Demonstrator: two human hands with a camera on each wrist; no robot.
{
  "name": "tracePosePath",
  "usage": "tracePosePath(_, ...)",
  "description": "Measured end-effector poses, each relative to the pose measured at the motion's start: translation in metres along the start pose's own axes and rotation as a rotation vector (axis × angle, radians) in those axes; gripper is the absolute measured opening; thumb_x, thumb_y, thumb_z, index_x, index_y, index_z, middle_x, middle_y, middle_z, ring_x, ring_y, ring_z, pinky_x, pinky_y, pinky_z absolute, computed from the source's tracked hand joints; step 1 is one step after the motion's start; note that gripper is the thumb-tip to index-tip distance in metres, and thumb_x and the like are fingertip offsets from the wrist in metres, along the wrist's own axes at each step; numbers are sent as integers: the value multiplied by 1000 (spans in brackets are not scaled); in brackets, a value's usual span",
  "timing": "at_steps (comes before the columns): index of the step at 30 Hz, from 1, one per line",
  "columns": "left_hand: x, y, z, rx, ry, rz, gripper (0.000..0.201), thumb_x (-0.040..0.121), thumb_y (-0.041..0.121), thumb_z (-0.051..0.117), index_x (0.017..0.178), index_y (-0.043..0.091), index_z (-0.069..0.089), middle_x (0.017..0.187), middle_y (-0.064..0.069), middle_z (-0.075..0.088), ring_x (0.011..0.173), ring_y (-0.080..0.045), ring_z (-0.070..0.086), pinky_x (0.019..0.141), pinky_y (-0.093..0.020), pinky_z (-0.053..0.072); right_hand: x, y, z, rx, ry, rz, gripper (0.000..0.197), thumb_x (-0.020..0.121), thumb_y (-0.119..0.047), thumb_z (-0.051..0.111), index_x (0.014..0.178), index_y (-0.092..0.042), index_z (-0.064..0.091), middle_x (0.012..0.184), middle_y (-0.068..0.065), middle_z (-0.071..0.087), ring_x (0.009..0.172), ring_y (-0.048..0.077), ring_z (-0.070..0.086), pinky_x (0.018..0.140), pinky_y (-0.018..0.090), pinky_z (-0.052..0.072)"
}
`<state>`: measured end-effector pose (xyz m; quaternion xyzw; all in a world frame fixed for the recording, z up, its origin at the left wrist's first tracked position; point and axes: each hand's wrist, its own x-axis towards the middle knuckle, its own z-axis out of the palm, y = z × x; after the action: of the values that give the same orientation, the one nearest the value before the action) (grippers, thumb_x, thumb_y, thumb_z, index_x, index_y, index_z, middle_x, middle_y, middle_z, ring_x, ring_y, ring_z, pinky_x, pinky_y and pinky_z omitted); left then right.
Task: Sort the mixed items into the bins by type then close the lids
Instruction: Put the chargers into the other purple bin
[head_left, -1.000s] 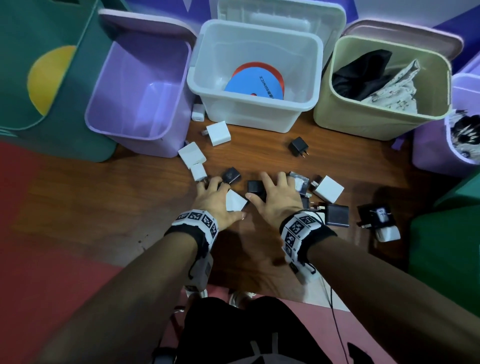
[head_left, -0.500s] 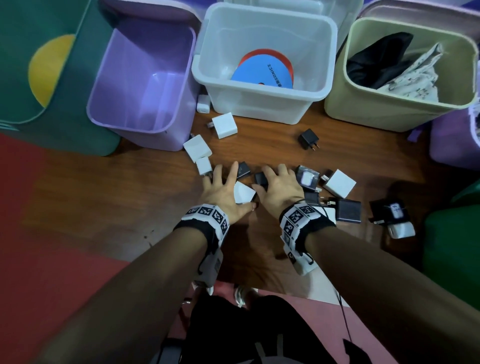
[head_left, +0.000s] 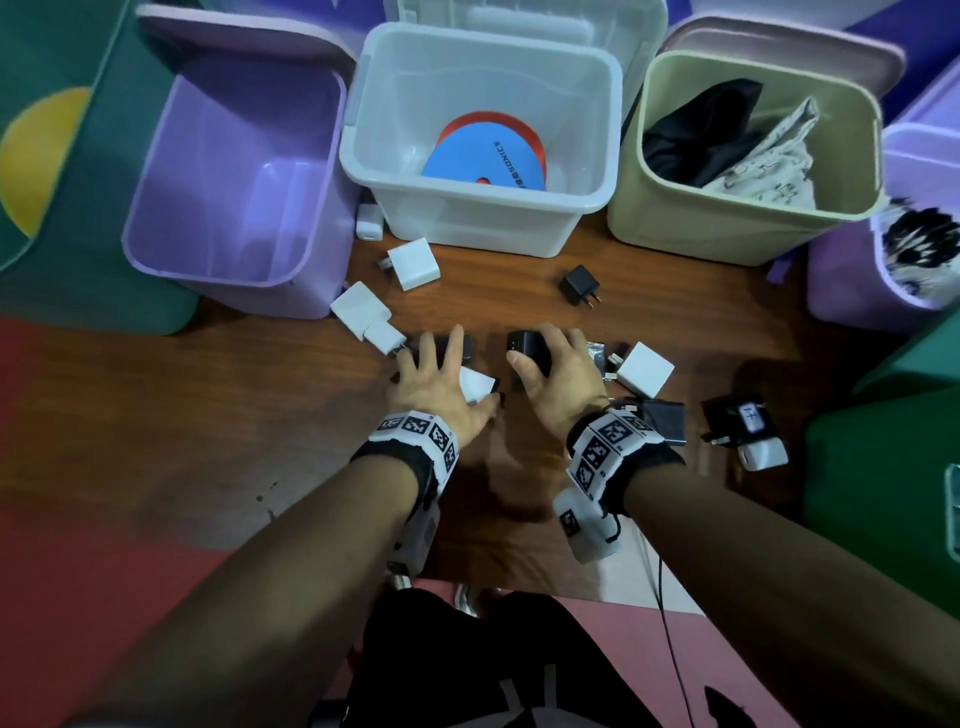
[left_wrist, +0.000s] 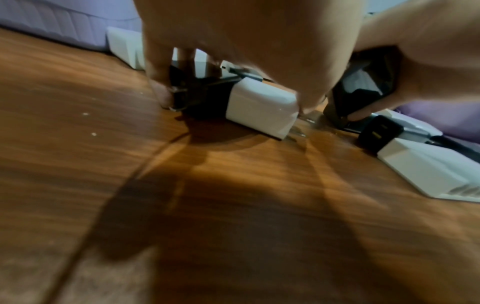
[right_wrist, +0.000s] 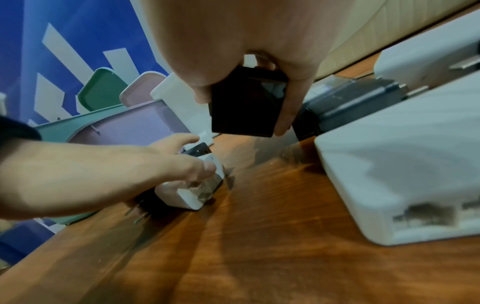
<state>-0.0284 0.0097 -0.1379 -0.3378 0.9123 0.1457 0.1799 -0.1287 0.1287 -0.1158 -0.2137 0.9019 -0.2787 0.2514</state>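
While the right hand (head_left: 553, 376) curls thumb and fingers round a black charger (right_wrist: 245, 105), lifted just clear of the desk (head_left: 649, 291), the left hand (head_left: 441, 387) spreads wide over a white charger (left_wrist: 261, 107) and a black one beside it, fingers resting on them without a clear grip. More chargers lie scattered near and right of the hands; the lilac bin (head_left: 234, 171) at far left stands open, seemingly empty. Risks, as I judge them: the left hand's loose spread could let the white charger slip or skid away, and prongs could snag neighbouring plugs, dragging them along.
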Motion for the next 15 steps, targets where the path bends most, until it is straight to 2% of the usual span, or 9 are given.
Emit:
tracePosePath(5,3,5,-1,12,-33,-39,93,78,67,50,149,33,1,152,-5,16,137,-35,17,102,-46,39,-1,1,-5,68,16,11,49,93,-44,51,135,-19,44,126,4,44,110,24,52,88,29,41)
tracePosePath(9,10,5,-5,-12,-86,-58,99,74,71,56,148,37,0,151,-4,13,137,-35,15,103,-45,38,-1,3,-6,117,24,25,50,93,-44,52,135,-19,43,128,3,44,113,23,51,95,35,46)
tracePosePath(15,10,6,-9,-91,-92,-56,89,73,58,67,142,41,14,147,-3,19,134,-35,19,98,-45,43,-2,4,-6,147,44,23,50,92,-43,54,134,-18,45,128,4,45,113,24,52,96,38,47)
